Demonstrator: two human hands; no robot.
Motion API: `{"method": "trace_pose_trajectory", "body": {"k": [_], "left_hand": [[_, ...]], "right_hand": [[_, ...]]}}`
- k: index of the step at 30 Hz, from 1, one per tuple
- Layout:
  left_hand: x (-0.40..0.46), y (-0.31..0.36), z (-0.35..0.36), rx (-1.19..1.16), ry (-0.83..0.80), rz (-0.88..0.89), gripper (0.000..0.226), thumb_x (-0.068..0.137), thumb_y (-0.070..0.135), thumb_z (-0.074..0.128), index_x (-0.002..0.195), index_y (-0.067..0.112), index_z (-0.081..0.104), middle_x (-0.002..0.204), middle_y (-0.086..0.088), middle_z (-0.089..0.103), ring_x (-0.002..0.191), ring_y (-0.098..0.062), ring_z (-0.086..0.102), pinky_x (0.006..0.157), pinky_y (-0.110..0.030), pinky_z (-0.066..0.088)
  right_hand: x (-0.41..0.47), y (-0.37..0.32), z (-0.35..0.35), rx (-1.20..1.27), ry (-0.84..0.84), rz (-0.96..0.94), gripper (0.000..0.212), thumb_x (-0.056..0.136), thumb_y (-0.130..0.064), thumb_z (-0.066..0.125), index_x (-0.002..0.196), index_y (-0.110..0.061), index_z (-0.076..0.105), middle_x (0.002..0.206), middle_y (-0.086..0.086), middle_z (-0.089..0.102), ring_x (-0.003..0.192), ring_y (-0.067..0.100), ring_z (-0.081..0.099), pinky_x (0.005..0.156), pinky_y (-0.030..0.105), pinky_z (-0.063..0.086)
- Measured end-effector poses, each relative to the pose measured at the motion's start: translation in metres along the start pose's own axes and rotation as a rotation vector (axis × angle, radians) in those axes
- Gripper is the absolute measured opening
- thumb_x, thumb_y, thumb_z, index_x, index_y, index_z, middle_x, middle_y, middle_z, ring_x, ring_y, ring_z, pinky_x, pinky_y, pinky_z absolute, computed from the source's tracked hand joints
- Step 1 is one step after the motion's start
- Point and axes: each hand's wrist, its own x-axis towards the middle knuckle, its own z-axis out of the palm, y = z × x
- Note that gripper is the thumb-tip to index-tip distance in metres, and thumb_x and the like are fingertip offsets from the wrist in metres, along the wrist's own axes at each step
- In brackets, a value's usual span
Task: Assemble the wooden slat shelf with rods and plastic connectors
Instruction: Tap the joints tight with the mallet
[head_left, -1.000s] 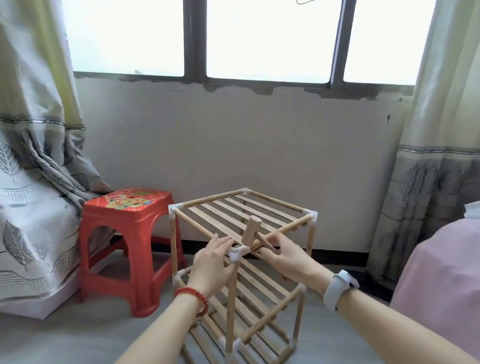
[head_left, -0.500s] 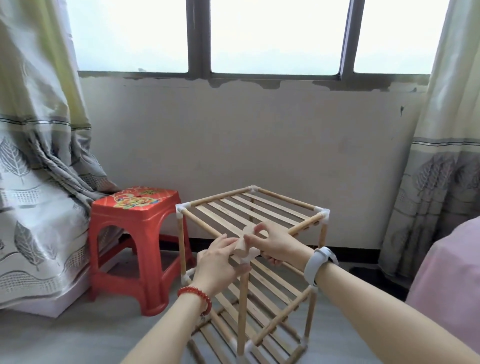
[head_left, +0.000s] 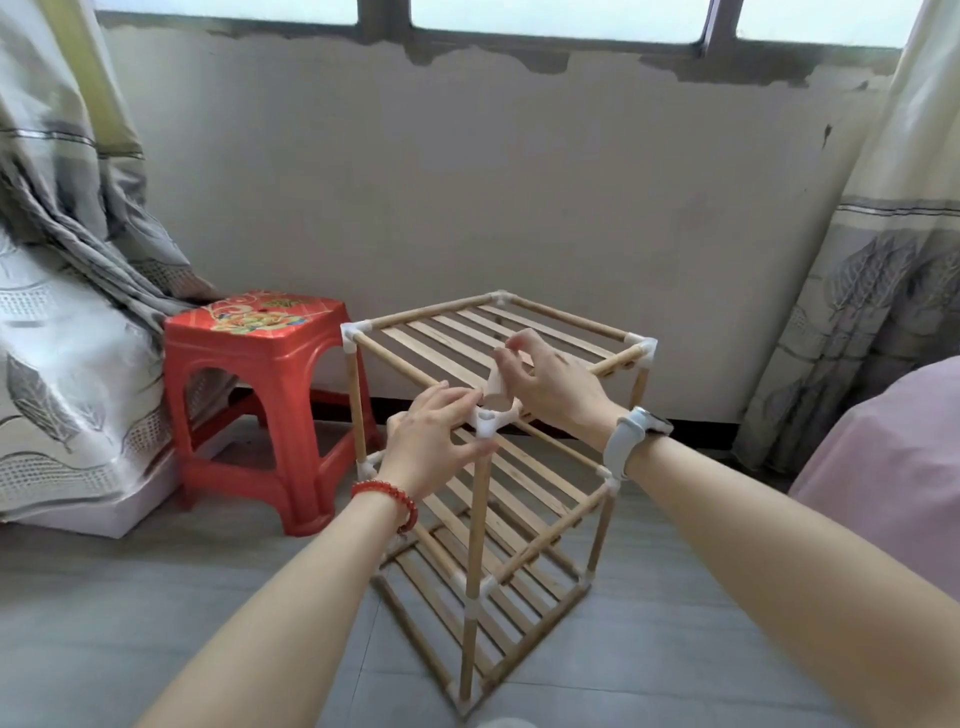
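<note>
A three-tier wooden slat shelf (head_left: 519, 499) stands upright on the floor, its rods joined by white plastic connectors. The near top corner carries a white connector (head_left: 490, 420). My left hand (head_left: 434, 441) grips the frame just left of that connector, thumb under it. My right hand (head_left: 550, 387) holds a short wooden mallet-like piece (head_left: 496, 387) right over the connector, its fingers curled round the handle. Other top connectors sit at the left (head_left: 355, 332), back (head_left: 500, 298) and right (head_left: 644, 348) corners.
A red plastic stool (head_left: 270, 400) stands just left of the shelf. Patterned curtains hang at the left (head_left: 67, 260) and right (head_left: 883, 260). A pink cloth surface (head_left: 883, 467) lies at the right. The wall runs close behind the shelf; grey floor lies in front.
The wooden piece in my right hand has come down from a raised tilt onto the near top connector. The view has tipped downward, showing more of the shelf.
</note>
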Motion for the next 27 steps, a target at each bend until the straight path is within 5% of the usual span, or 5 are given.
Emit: {"method": "trace_pose_trajectory", "body": {"k": [9,14,18,23,27], "left_hand": [[-0.008,-0.008,0.011,0.019,0.083,0.050,0.072,0.084,0.050,0.061,0.145,0.023,0.035,0.152,0.007,0.031,0.142,-0.010,0.019,0.110,-0.044,0.028],[-0.003,-0.013,0.009,0.070,0.069,0.084,0.076,0.076,0.065,0.060,0.140,0.027,0.042,0.148,0.010,0.036,0.141,-0.010,0.021,0.111,-0.042,0.027],[-0.001,-0.018,0.005,0.078,0.014,0.069,0.082,0.068,0.079,0.040,0.139,0.036,0.040,0.147,0.019,0.032,0.145,-0.009,0.001,0.114,-0.043,-0.001],[-0.002,-0.021,0.009,-0.020,0.019,0.059,0.066,0.080,0.053,0.063,0.138,0.031,0.042,0.145,0.016,0.034,0.143,-0.004,0.008,0.116,-0.046,0.002],[0.002,-0.024,0.010,-0.053,0.040,0.077,0.065,0.079,0.053,0.066,0.136,0.032,0.045,0.141,0.016,0.039,0.142,-0.004,0.013,0.115,-0.046,0.011]], "right_hand": [[-0.002,-0.006,0.002,0.022,-0.179,-0.020,0.034,0.090,-0.034,0.050,0.118,-0.018,0.040,0.100,0.002,0.060,0.092,0.023,0.059,0.084,0.045,0.050],[0.003,-0.022,-0.014,-0.125,0.109,-0.112,0.036,0.098,-0.044,0.037,0.111,-0.011,0.044,0.083,-0.003,0.058,0.079,0.024,0.059,0.065,0.032,0.037],[0.006,-0.028,-0.014,0.006,0.361,-0.117,0.034,0.100,-0.039,0.035,0.109,-0.007,0.041,0.081,0.006,0.065,0.074,0.029,0.061,0.069,0.038,0.044],[-0.020,-0.013,0.014,-0.280,0.123,-0.257,0.028,0.099,-0.038,0.037,0.104,-0.011,0.042,0.073,-0.004,0.056,0.064,0.022,0.058,0.056,0.032,0.044],[0.009,-0.022,-0.023,0.042,0.343,-0.153,0.022,0.100,-0.037,0.037,0.098,-0.014,0.039,0.068,-0.003,0.060,0.056,0.019,0.055,0.055,0.036,0.041]]}}
